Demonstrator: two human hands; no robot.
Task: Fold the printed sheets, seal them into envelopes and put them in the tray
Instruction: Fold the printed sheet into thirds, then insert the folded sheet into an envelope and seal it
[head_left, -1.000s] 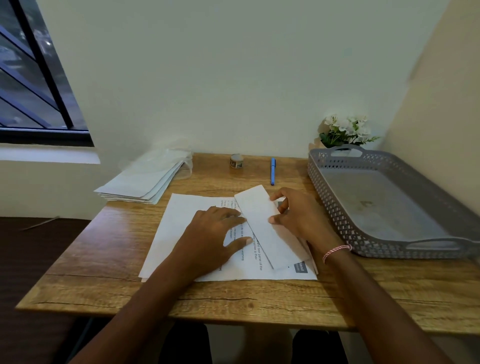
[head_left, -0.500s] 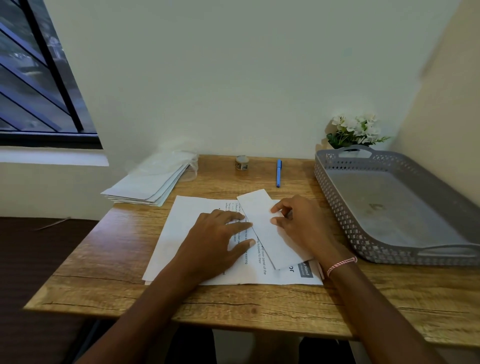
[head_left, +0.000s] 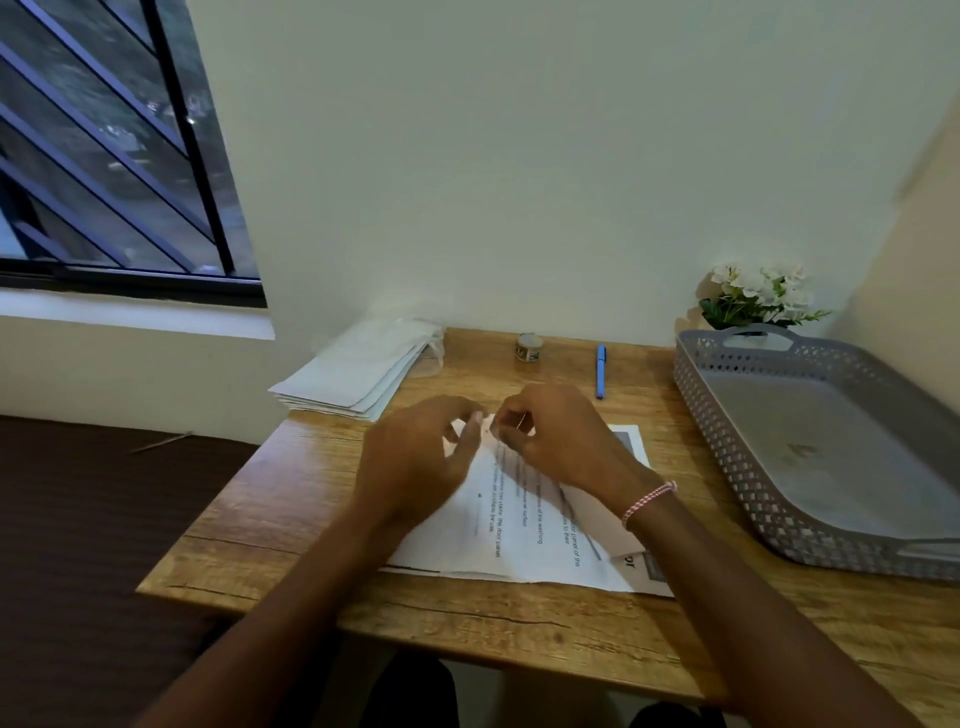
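Head view looks down over my two hands, which meet above the middle of the wooden table (head_left: 291, 519). Far to the left of my left hand (head_left: 415, 462), up on the wall, is a barred window (head_left: 104, 156). Beyond that hand and a little to its left, a stack of envelopes (head_left: 358, 374) lies at the table's back edge, well apart from my fingers.

My left hand is over the left part of the printed sheets (head_left: 597, 577). Its fingers (head_left: 470, 415) curl toward the thumb at the far corner of the top printed sheet (head_left: 498, 499). That spot is blurred, so I cannot tell whether they actually pinch the paper or only touch it.

Just to the right, my right hand (head_left: 563, 441) has its fingers (head_left: 511, 413) curled in, pinching that same far corner, which looks raised off the pile. The top sheet runs from my fingertips back toward me, text side up, between my two wrists.

Under my right wrist, which wears a pink and white bracelet (head_left: 649, 500), a folded sheet (head_left: 602, 525) lies slantwise on the pile.

Beyond my right hand, a small jar (head_left: 529, 347) stands near the wall, with a blue pen (head_left: 600, 370) lying to its right, apart from it. Further right of my right hand, well apart, the grey tray (head_left: 727, 467) sits on the table, with white flowers (head_left: 758, 291) behind its far end
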